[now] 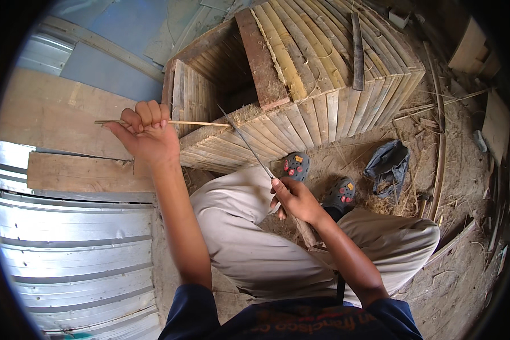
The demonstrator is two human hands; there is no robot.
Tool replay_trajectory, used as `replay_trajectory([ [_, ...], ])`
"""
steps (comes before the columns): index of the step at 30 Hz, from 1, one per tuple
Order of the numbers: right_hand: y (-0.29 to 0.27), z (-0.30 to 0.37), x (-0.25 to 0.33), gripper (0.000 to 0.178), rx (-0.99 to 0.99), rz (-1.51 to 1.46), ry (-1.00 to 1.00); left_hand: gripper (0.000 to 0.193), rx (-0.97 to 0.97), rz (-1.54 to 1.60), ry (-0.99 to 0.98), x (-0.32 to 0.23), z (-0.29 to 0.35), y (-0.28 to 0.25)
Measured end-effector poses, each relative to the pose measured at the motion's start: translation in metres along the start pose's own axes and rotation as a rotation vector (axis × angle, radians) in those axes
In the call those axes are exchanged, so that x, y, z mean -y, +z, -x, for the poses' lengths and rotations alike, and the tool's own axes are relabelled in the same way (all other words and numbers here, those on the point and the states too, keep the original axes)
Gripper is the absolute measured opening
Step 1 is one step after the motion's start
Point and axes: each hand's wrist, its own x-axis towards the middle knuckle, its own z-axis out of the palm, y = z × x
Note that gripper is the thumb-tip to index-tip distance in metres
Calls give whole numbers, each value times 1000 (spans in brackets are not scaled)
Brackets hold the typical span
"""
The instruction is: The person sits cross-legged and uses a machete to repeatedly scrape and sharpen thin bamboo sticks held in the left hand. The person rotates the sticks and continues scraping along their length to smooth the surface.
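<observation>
My left hand (pixel 152 131) is closed around a thin bamboo strip (pixel 198 123), which runs sideways across the slatted box. Its short end sticks out to the left past my thumb. In my right hand (pixel 296 198) is a knife (pixel 250 146) with a long narrow blade pointing up and to the left. The wooden handle runs back below my palm, over the gap between my legs. The blade crosses the strip near its right end, by the rim of the box; whether the edge presses on it I cannot tell.
A slatted wooden box (pixel 328 116) with a dark opening stands ahead. Corrugated metal sheet (pixel 73 249) and boards (pixel 79 171) lie along the left. On the right are a dark cloth bag (pixel 386 164), wood scraps and shavings. My clogs (pixel 296 166) rest on the dirt floor.
</observation>
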Motion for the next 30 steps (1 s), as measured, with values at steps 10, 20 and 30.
replay_trajectory([
  [10, 0, 2, -3, 45, -377, 531, -281, 62, 51, 109, 90, -4, 7, -5],
  [20, 7, 5, -4, 41, -481, 625, -297, 66, -258, -183, 407, -21, 13, 19],
  [30, 8, 8, -1, 50, -418, 479, -211, 70, -356, -266, 306, -12, 4, 26],
])
